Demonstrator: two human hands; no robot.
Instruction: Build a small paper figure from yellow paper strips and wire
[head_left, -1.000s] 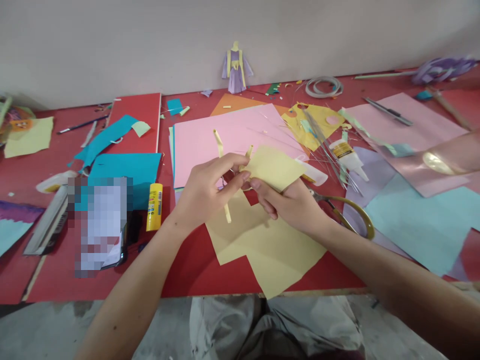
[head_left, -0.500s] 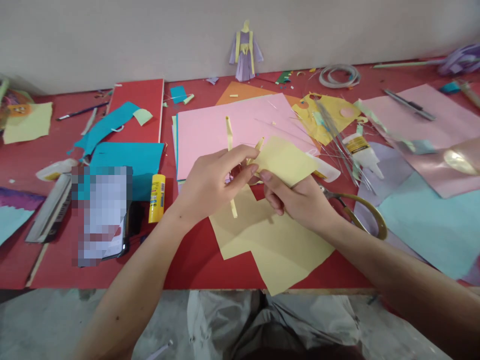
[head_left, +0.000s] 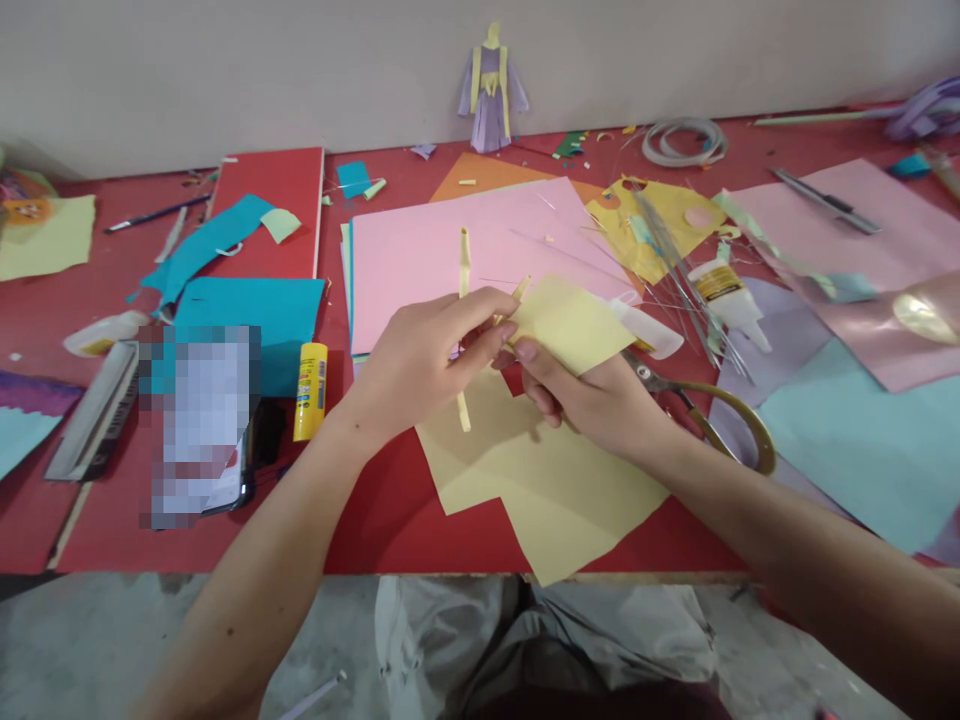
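My left hand (head_left: 424, 360) is closed in a pinch on a thin pale yellow paper strip (head_left: 464, 262) that sticks up above the fingers and hangs down below them. My right hand (head_left: 592, 400) is closed on a small pale yellow paper piece (head_left: 574, 325), thumb meeting the left fingers at its near corner. Both hands hover over a larger pale yellow sheet (head_left: 540, 480) lying at the front edge of the red table (head_left: 390, 520). A big pink sheet (head_left: 450, 250) lies just behind the hands.
Scissors with gold handles (head_left: 720, 420) lie right of my right hand, beside a glue bottle (head_left: 724, 290) and thin wires. A yellow glue stick (head_left: 310, 390) and teal paper (head_left: 247, 320) lie to the left. A purple paper doll (head_left: 491, 90) leans on the wall.
The view has tipped slightly, so everything sits a little higher in the picture. My hands keep the same grip on the strip and the yellow piece.
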